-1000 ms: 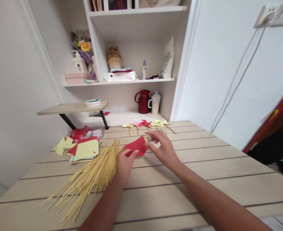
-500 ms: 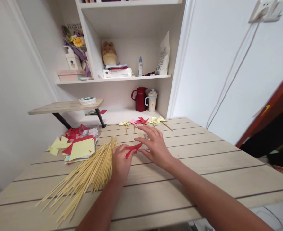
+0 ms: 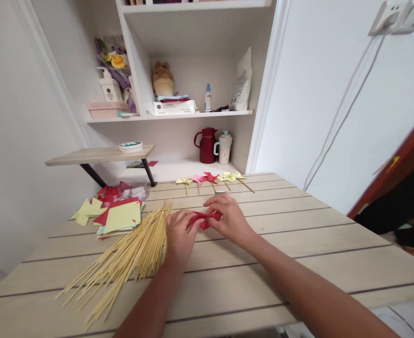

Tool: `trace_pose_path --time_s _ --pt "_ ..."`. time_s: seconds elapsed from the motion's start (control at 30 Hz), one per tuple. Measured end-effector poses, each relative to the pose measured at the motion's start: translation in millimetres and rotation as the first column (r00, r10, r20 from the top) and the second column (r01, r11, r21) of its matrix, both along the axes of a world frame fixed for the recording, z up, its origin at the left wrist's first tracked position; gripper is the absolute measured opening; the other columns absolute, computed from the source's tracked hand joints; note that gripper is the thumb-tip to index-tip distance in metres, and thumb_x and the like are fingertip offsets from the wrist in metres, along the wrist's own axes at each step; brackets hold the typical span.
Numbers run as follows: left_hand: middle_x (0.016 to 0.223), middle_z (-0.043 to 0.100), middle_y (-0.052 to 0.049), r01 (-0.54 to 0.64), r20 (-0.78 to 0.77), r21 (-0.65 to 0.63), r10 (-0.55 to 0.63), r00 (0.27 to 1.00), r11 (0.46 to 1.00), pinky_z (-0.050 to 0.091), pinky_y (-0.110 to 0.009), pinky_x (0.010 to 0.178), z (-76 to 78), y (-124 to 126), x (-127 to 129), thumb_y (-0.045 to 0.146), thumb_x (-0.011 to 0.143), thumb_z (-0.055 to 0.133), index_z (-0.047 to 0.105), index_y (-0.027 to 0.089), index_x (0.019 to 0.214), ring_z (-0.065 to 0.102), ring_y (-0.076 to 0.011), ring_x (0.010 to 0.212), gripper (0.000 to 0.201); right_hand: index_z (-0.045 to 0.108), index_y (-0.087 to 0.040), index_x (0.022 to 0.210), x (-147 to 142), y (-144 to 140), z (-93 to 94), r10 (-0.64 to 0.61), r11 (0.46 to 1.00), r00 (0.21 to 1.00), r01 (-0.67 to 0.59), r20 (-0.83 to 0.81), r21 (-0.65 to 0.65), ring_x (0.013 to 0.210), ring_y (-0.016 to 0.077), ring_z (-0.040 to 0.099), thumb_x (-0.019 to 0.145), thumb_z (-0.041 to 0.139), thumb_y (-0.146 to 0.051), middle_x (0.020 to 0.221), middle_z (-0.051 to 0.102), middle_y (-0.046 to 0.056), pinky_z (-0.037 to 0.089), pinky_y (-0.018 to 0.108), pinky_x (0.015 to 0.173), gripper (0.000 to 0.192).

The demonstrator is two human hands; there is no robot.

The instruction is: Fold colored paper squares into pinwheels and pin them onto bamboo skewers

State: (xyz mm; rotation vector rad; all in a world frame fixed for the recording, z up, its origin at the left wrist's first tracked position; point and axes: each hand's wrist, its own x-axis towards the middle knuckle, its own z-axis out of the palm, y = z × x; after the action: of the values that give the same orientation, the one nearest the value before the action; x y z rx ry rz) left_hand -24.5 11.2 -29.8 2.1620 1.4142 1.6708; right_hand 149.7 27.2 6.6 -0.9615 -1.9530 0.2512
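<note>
Fingers of our left hand [image 3: 178, 234] and right hand [image 3: 230, 219] pinch the red paper [image 3: 204, 218] between them; bamboo sticks [image 3: 129, 258] lie just left.

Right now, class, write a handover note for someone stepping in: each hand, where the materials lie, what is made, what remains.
Left hand and right hand both pinch the folded red paper just above the table.
Wooden sticks lie left of the hands; the cut paper stack lies beyond them.
Done: five pinwheels at the far edge.
Left: this red piece is unfinished and has no stick.
</note>
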Motion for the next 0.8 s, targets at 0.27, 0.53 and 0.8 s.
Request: trace_pose_path --time_s 0.27,0.53,0.8 --pt "0.125 0.064 -0.016 0.384 0.782 -0.284 -0.020 0.623 0.879 0.044 -0.043 0.098 3.3 6.0 -2.1 0.069 0.087 0.048 0.062 0.020 0.128 0.059 -0.0275 0.116 0.065 0.072 -0.015 0.072 1.0 -4.2 14.1 -0.159 0.716 0.680 -0.420 -0.716 -0.558 0.069 0.0188 0.061 0.063 0.077 -0.033 0.071 0.072 0.004 0.046 0.032 0.073 0.021" --pt "0.121 0.071 -0.013 0.707 0.835 -0.180 -0.274 0.478 0.684 0.044 -0.042 0.102 14.7 -4.5 9.4 0.049 0.084 0.068 0.071 0.018 0.118 0.063 -0.0275 0.115 0.045 0.076 -0.012 0.074 -12.1 -6.6 6.2 -0.235 0.665 0.621 -0.458 -0.747 -0.590 0.067 0.0191 0.065 0.058 0.082 -0.030 0.074 0.076 0.007 0.049 0.032 0.071 0.025" --pt "0.106 0.076 -0.011 0.724 0.828 -0.237 -0.255 0.499 0.648 0.047 -0.035 0.096 12.9 -4.5 9.6 0.042 0.080 0.075 0.075 0.017 0.108 0.069 -0.0229 0.099 0.038 0.074 -0.013 0.071 -16.6 -7.2 1.5 -0.263 0.676 0.636 -0.415 -0.726 -0.609 0.066 0.0191 0.065 0.057 0.084 -0.031 0.072 0.075 0.007 0.049 0.032 0.070 0.024"
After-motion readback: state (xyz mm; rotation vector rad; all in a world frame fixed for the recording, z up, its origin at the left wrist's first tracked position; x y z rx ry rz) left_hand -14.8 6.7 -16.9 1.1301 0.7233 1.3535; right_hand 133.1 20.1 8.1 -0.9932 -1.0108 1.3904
